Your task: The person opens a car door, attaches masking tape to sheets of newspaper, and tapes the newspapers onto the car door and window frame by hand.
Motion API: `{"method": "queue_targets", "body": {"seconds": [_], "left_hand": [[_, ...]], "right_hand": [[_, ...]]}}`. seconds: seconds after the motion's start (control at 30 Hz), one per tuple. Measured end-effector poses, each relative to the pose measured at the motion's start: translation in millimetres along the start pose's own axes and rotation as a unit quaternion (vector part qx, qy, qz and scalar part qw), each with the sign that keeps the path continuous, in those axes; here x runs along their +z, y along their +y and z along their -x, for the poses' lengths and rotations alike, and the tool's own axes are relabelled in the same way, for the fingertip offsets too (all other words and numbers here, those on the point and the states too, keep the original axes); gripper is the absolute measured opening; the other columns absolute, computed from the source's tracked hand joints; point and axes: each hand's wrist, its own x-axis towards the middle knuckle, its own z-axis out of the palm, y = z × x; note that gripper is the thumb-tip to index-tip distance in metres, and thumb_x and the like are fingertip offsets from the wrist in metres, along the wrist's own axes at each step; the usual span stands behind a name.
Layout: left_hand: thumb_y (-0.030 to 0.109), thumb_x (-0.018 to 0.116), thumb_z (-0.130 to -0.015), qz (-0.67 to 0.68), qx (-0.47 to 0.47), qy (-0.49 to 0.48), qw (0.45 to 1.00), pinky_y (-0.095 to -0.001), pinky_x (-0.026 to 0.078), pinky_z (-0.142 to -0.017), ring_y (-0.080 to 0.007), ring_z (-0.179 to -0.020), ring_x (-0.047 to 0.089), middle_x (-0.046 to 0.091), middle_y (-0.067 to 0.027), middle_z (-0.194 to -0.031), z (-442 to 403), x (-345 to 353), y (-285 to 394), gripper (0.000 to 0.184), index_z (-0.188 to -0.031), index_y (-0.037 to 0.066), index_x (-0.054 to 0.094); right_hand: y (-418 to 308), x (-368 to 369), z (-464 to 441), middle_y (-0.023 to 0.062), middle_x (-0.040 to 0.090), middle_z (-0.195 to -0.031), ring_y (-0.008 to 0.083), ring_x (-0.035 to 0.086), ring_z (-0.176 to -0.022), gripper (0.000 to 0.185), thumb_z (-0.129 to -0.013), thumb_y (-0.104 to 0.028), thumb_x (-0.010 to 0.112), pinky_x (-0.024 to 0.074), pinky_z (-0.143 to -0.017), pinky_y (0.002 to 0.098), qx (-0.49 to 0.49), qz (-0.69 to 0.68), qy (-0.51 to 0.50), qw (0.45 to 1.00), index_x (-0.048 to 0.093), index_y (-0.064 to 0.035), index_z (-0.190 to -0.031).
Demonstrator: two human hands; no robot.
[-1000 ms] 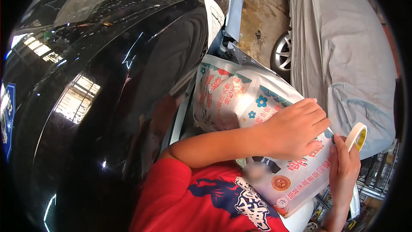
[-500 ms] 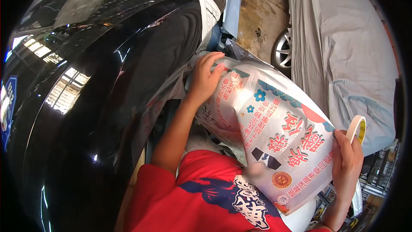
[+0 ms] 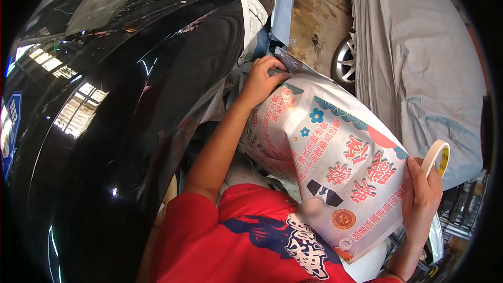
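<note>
A large printed paper sheet [image 3: 340, 167] with red characters and blue flowers spreads in front of my red shirt, its left part bent downward. My left hand [image 3: 270, 76] is closed at the sheet's far left corner, fingers curled over the edge beside a grey folded piece [image 3: 299, 67]. At the right edge of the sheet, my right hand [image 3: 421, 181] pinches the paper between thumb and fingers. A roll of cream masking tape [image 3: 433, 158] stands up at those same fingers, partly hidden behind them.
A glossy black car panel [image 3: 105, 105] fills the left side, with white paper [image 3: 254, 18] along its far edge. Beyond the sheet, a grey cover [image 3: 419, 63] drapes over a car with a visible wheel [image 3: 345, 62]. Metal parts [image 3: 458, 220] lie at the lower right.
My left hand has moved from over the sheet's right part to its far left corner, uncovering the print, and now grips there. My right hand has stayed at the right edge with the tape.
</note>
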Motion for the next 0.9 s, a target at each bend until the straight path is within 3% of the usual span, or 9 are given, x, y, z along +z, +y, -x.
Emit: {"method": "queue_targets", "body": {"seconds": [0.1, 0.2, 0.4, 0.5, 0.6, 0.7, 0.8, 0.9], "left_hand": [[0.009, 0.084, -0.079, 0.068, -0.029, 0.005, 0.997, -0.0311, 0.048, -0.079, -0.0153, -0.091, 0.06, 0.061, -0.0023, -0.094, -1.8, 5.7, -3.8, 0.018, -0.09, 0.005, 0.07], [0.009, 0.084, -0.081, 0.041, 0.029, 0.073, 0.996, -0.0293, 0.049, -0.075, -0.0127, -0.088, 0.058, 0.059, -0.0016, -0.096, -3.0, 9.8, -8.0, 0.019, -0.091, 0.005, 0.068], [0.004, 0.078, -0.084, 0.079, -0.137, 0.059, 0.986, -0.026, 0.049, -0.073, -0.0129, -0.085, 0.057, 0.062, -0.005, -0.104, 8.2, -6.0, -11.3, 0.018, -0.099, 0.005, 0.069], [0.003, 0.072, -0.087, -0.001, -0.025, 0.068, 0.997, -0.0259, 0.049, -0.073, -0.0144, -0.084, 0.059, 0.065, -0.0056, -0.109, 17.3, -10.7, -4.9, 0.019, -0.106, 0.004, 0.071], [0.009, 0.071, -0.088, -0.02, -0.015, 0.028, 0.999, -0.0324, 0.051, -0.072, -0.02, -0.075, 0.061, 0.068, -0.0086, -0.107, 5.0, -12.6, -11.1, 0.019, -0.106, 0.002, 0.072], [0.012, 0.071, -0.09, -0.049, -0.051, -0.072, 0.995, -0.033, 0.051, -0.072, -0.0208, -0.075, 0.062, 0.067, -0.0092, -0.103, -3.9, -19.7, -12.0, 0.015, -0.1, 0.002, 0.073], [0.012, 0.071, -0.09, -0.002, -0.101, -0.082, 0.992, -0.0326, 0.051, -0.073, -0.0206, -0.077, 0.063, 0.066, -0.0094, -0.1, -5.5, -17.2, -18.8, 0.013, -0.098, 0.003, 0.073], [0.012, 0.073, -0.09, 0.031, -0.063, 0.013, 0.997, -0.0325, 0.051, -0.072, -0.0195, -0.078, 0.064, 0.064, -0.0087, -0.095, -1.9, -0.3, -27.3, 0.012, -0.094, 0.001, 0.072]], "right_hand": [[0.4, 1.0, -0.5, 0.018, 0.07, -0.1, 0.0335, 0.065, -0.085, 0.025, -0.088, 0.004, 0.068, 0.0495, -0.075, 0.0439, -0.008, 0.001, 0.007, 1.0, 0.069, 0.0023, -0.113], [0.5, 1.5, -0.4, 0.018, 0.07, -0.1, 0.0335, 0.065, -0.084, 0.026, -0.087, 0.004, 0.069, 0.0495, -0.075, 0.0438, -0.006, -0.007, 0.009, 1.0, 0.069, 0.002, -0.113], [1.0, 2.0, -0.3, 0.0173, 0.07, -0.098, 0.0333, 0.065, -0.083, 0.028, -0.085, 0.005, 0.07, 0.0496, -0.074, 0.0436, -0.023, 0.006, 0.025, 0.999, 0.069, 0.0014, -0.113], [0.3, 2.3, 0.2, 0.017, 0.07, -0.097, 0.0331, 0.065, -0.083, 0.029, -0.084, 0.006, 0.07, 0.0497, -0.074, 0.0436, -0.023, 0.011, 0.027, 0.999, 0.069, 0.0013, -0.113], [1.8, 4.0, 1.1, 0.0169, 0.07, -0.098, 0.033, 0.065, -0.083, 0.029, -0.084, 0.006, 0.07, 0.0497, -0.074, 0.0438, -0.027, 0.016, 0.029, 0.999, 0.069, 0.0013, -0.113], [3.3, 4.8, 1.8, 0.0168, 0.071, -0.098, 0.0328, 0.065, -0.083, 0.029, -0.084, 0.006, 0.07, 0.0498, -0.075, 0.0439, -0.029, 0.021, 0.03, 0.999, 0.069, 0.0014, -0.113], [4.7, 6.0, 0.7, 0.0168, 0.071, -0.098, 0.0325, 0.065, -0.083, 0.028, -0.084, 0.006, 0.069, 0.0498, -0.075, 0.0438, -0.035, 0.022, 0.03, 0.999, 0.07, 0.0017, -0.112], [6.3, 8.5, 1.5, 0.0169, 0.071, -0.098, 0.0323, 0.065, -0.083, 0.028, -0.085, 0.006, 0.068, 0.0496, -0.074, 0.0435, -0.032, 0.021, 0.027, 0.999, 0.07, 0.002, -0.112]]}}
